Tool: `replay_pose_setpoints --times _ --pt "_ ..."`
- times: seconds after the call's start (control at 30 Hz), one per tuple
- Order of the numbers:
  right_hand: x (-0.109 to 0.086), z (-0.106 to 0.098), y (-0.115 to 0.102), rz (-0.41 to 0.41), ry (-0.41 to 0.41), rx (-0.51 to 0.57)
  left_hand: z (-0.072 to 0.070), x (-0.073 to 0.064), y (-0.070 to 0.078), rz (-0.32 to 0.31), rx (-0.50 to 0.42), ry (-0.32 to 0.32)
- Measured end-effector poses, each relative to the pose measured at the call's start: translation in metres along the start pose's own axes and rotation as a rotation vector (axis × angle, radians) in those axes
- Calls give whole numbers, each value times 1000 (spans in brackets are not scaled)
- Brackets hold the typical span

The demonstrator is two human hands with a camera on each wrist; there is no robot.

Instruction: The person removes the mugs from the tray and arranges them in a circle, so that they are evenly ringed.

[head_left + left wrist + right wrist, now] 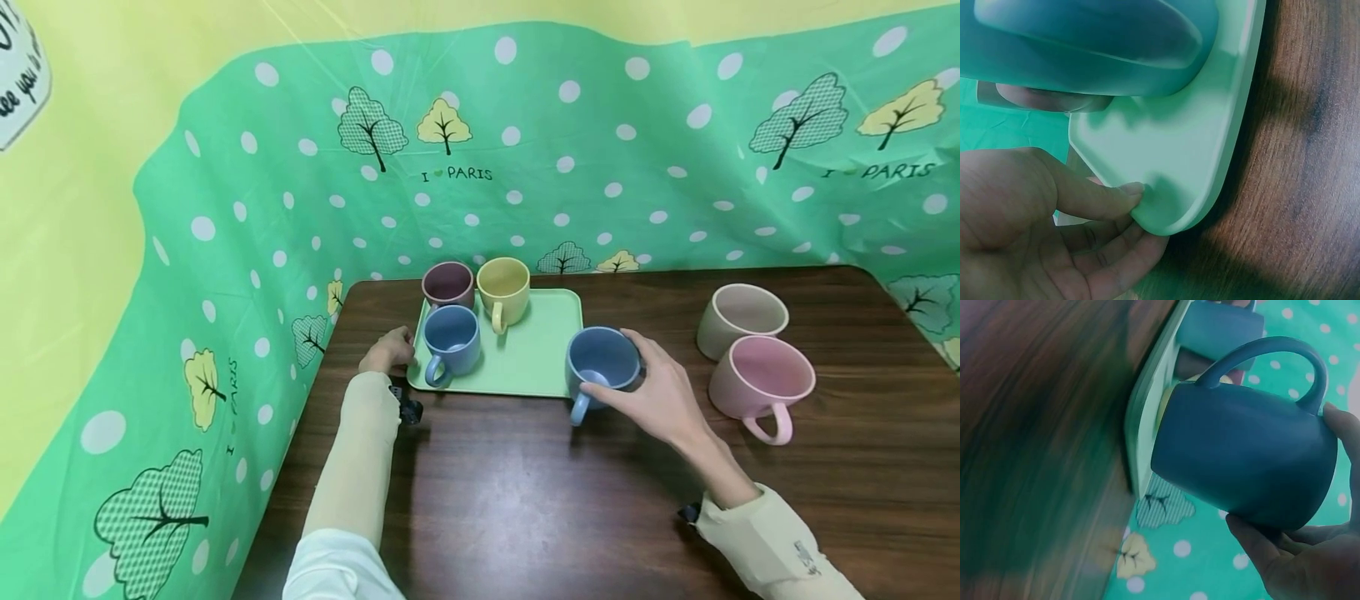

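Observation:
A blue mug point(600, 367) is gripped by my right hand point(660, 387), thumb on the near side and fingers behind; it hangs over the right front corner of the green tray point(536, 350). In the right wrist view that mug point(1241, 453) shows its handle and side. At the tray's left edge, my left hand point(390, 350) pinches the rim, thumb on top and fingers beneath, as the left wrist view shows. On the tray stand another blue mug point(452, 340) near the left hand, a yellow mug point(504, 292) and a purple mug point(448, 285) behind.
To the right on the dark wooden table point(517, 500) stand a beige mug point(738, 321) and a pink mug point(759, 379), close together. A green and yellow patterned cloth point(540, 167) hangs along the table's back and left side.

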State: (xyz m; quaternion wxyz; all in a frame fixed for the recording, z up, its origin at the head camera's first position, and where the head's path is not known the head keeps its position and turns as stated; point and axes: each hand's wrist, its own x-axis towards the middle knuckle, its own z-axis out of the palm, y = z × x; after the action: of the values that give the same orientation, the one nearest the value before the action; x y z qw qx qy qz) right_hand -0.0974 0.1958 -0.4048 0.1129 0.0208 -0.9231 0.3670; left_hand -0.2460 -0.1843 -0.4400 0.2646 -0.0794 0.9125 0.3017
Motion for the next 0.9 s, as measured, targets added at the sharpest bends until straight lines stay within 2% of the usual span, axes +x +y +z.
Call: replay_pose_setpoints --times 0.4,0.63,0.8,0.9 --pt "-15 -28 21 49 27 -89 0 2 1 -25 -14 3" --pt "-28 -37 31 95 36 -129 1 0 1 -10 -13 12" --pt "-36 -42 38 86 60 -125 1 -3 0 19 -30 3" --pt "-40 -45 42 79 79 -122 2 -2 0 8 -38 6"
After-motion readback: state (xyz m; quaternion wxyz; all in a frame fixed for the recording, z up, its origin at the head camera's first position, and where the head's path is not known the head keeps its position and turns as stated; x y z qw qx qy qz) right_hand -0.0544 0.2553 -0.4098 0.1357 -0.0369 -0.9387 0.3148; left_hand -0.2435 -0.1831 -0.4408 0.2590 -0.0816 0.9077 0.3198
